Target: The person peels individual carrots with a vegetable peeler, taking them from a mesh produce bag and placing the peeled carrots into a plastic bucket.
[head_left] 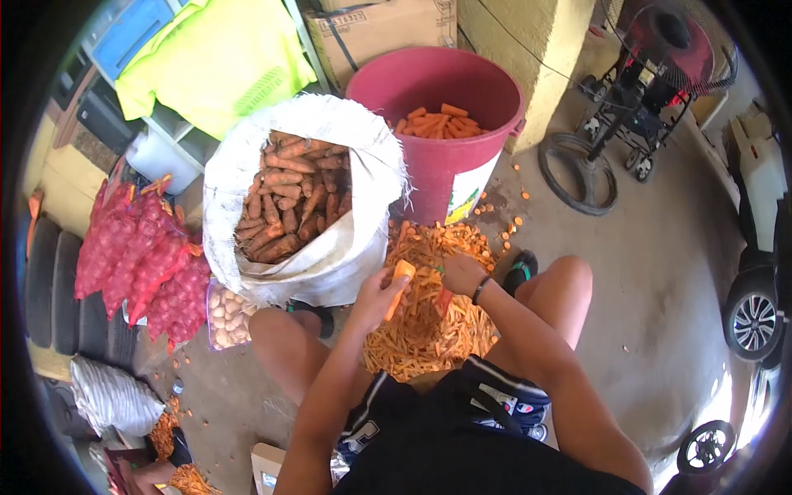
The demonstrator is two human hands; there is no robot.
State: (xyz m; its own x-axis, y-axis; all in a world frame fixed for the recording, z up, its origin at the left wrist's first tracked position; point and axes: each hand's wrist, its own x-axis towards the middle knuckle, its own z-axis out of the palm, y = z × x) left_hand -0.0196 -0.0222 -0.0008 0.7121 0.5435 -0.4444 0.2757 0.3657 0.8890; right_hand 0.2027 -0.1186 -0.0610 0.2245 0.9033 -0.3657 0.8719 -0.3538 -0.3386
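Note:
A peeled orange carrot (pixel 401 285) is gripped in my left hand (pixel 375 299), its bright end pointing up and away. To its right, my right hand (pixel 464 276) is closed, with a small green bit showing at its fingers; what it grips is too small to name. Both hands are above a heap of carrot peelings (pixel 412 351) between my legs. Beyond my left hand stands a white woven sack (pixel 375 177) full of unpeeled, dirt-marked carrots (pixel 289 194). A dark red tub (pixel 375 99) behind the heap holds peeled carrots (pixel 441 124).
Red mesh bags of onions (pixel 136 247) and a bag of pale bulbs (pixel 229 318) lie left of the sack. Carrot slices (pixel 518 221) are scattered near the tub. A fan (pixel 672 41) stands at the back right. Another person's hand (pixel 153 474) shows at lower left.

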